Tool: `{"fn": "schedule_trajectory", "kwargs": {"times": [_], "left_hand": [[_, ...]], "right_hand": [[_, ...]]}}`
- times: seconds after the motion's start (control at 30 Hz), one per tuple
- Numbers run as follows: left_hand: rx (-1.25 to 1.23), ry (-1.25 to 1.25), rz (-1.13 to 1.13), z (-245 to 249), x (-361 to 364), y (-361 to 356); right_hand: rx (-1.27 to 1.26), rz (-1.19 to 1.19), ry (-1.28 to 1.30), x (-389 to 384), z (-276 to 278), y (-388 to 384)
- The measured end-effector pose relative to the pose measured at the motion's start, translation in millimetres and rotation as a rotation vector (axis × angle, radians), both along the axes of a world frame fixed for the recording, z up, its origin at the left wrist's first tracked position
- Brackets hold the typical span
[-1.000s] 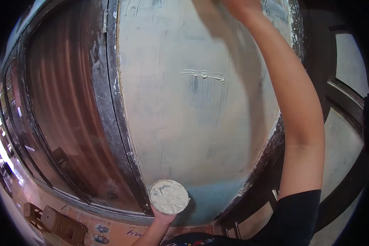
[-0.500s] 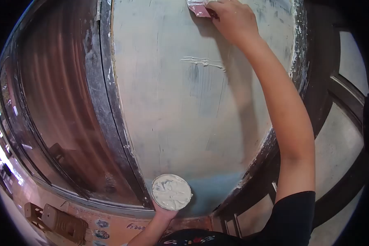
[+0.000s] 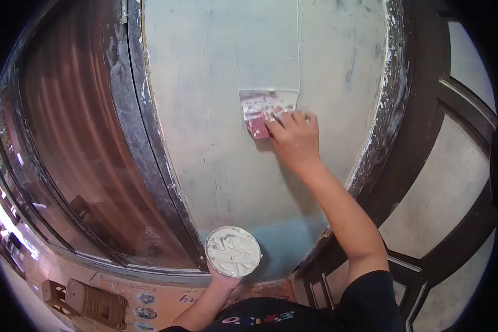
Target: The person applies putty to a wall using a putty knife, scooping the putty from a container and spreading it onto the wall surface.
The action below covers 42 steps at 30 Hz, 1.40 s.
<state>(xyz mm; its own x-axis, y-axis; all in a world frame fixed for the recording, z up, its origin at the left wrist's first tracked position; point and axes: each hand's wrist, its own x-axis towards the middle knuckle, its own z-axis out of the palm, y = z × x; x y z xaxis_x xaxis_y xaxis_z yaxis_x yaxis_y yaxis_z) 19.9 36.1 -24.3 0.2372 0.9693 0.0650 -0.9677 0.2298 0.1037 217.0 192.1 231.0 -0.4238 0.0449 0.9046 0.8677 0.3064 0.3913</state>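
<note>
My right hand [image 3: 296, 137] grips a pink putty spreader [image 3: 258, 126] smeared with white paste, its wide edge pressed against the wall panel [image 3: 205, 155]. A thin ridge of paste lies along that edge. Low in the view, my left hand [image 3: 224, 279] is wrapped round the underside of a round tub of white putty [image 3: 233, 252], whose open top faces me. Most of the left fingers are hidden beneath the tub. Pale paste covers much of the panel, with a blue band [image 3: 293, 243] showing at its bottom.
On the left stands a dark-framed glass pane [image 3: 77, 138] with a brown curtain behind it. Dark wooden framing with pale panels [image 3: 442, 188] rises on the right. Brown plastic stools [image 3: 97, 301] sit on the floor at the lower left, by a printed mat [image 3: 166, 304].
The right hand has brought the spreader down the panel from near the top to about mid-height. The ridge of paste seen earlier mid-panel has been smoothed over. My left hand still holds the tub.
</note>
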Motion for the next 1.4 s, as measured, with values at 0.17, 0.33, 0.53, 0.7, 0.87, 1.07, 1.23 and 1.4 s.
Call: {"fn": "schedule_trajectory", "kwargs": {"times": [0.17,0.33,0.53,0.7,0.87,1.07,1.23,1.4], "left_hand": [[-0.014,0.060,0.019,-2,-6,-11],[-0.040,0.118,0.055,6,-10,-19],[-0.013,0.120,0.080,-4,-19,-28],[0.008,0.099,0.080,-1,-20,-34],[0.037,0.106,0.060,4,-19,-47],[-0.036,0.113,0.080,-6,-23,-51],[-0.012,0.080,0.091,-19,-27,-56],[-0.119,-0.010,0.127,-22,-28,-56]], "right_hand": [[-0.088,0.023,0.041,-2,-71,-3],[-0.190,0.034,0.060,-1,-131,-10],[-0.323,0.020,0.022,1,-218,-15],[-0.396,0.039,0.049,2,-292,-17],[-0.609,-0.061,-0.031,11,-376,-36],[-0.771,-0.031,-0.010,14,-401,-51],[-0.906,0.052,0.061,15,-377,-76],[-1.040,0.205,0.542,30,-364,-82]]}}
